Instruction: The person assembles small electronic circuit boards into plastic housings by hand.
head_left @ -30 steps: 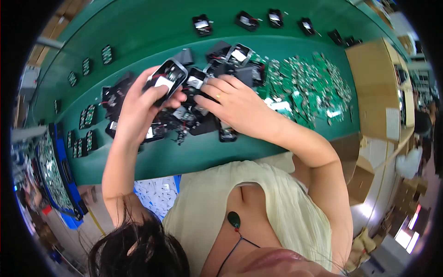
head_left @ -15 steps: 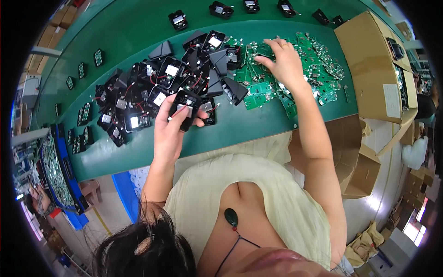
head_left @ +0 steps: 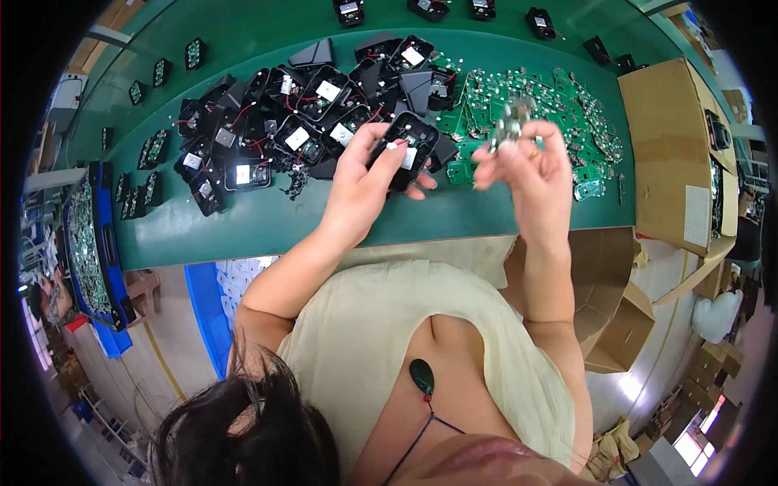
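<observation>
My left hand [head_left: 361, 170] grips an open black plastic housing [head_left: 418, 130] above the near side of the green bench. A whitish block shows inside it, under my thumb. To the right, my right hand [head_left: 535, 170] pinches a small green circuit board [head_left: 513, 121], smeared by motion. The board is apart from the housing. Behind my left hand lies a heap of black housings [head_left: 312, 105] with whitish blocks and red wires. Loose green circuit boards [head_left: 579, 109] are spread beyond my right hand.
A cardboard box [head_left: 666, 154] stands at the bench's right end. More housings [head_left: 541, 24] sit along the far green strip, and boards [head_left: 152, 150] at the left. A blue-edged tray of boards [head_left: 91, 251] is far left; a blue bin [head_left: 207, 312] stands below the bench edge.
My right hand has come back from the board pile toward me, now with a circuit board in its fingers. My left hand has carried the housing to the right. The view has shifted.
</observation>
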Demonstrator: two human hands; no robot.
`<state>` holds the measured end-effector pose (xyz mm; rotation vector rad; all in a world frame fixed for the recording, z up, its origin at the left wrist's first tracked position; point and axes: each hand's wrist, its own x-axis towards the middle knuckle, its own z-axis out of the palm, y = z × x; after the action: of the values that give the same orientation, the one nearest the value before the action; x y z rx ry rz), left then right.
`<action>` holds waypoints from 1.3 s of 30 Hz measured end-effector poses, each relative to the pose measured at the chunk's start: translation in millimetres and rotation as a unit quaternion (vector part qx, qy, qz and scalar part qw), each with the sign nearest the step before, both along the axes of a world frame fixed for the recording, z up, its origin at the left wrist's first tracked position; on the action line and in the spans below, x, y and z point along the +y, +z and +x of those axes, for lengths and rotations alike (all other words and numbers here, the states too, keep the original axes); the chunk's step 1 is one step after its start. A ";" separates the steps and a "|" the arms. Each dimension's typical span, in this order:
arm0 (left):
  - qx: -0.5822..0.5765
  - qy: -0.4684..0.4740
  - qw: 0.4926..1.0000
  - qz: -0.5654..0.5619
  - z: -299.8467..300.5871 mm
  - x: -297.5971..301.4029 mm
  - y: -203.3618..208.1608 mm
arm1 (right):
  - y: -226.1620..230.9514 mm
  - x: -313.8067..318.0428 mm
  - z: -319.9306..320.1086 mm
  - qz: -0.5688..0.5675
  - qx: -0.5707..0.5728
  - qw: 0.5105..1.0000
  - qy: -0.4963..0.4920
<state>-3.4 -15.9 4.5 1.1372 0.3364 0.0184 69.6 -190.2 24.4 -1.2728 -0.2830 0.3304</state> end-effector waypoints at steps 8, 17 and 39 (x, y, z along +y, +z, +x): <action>-0.080 0.042 0.978 0.188 6.8 -5.6 -11.1 | 9.7 17.2 -49.1 0.025 0.005 0.996 0.088; -0.114 0.054 0.960 0.252 0.0 -4.2 -7.0 | 4.2 31.4 -46.9 -0.046 -0.062 0.994 0.075; -0.035 -0.054 0.991 0.114 -13.0 0.5 0.6 | -10.3 30.9 -28.7 -0.221 -0.444 0.866 -0.059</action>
<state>-16.4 -15.5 5.1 1.3758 0.2139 0.0021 40.9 -159.3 14.1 -1.8378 -0.9504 -0.3543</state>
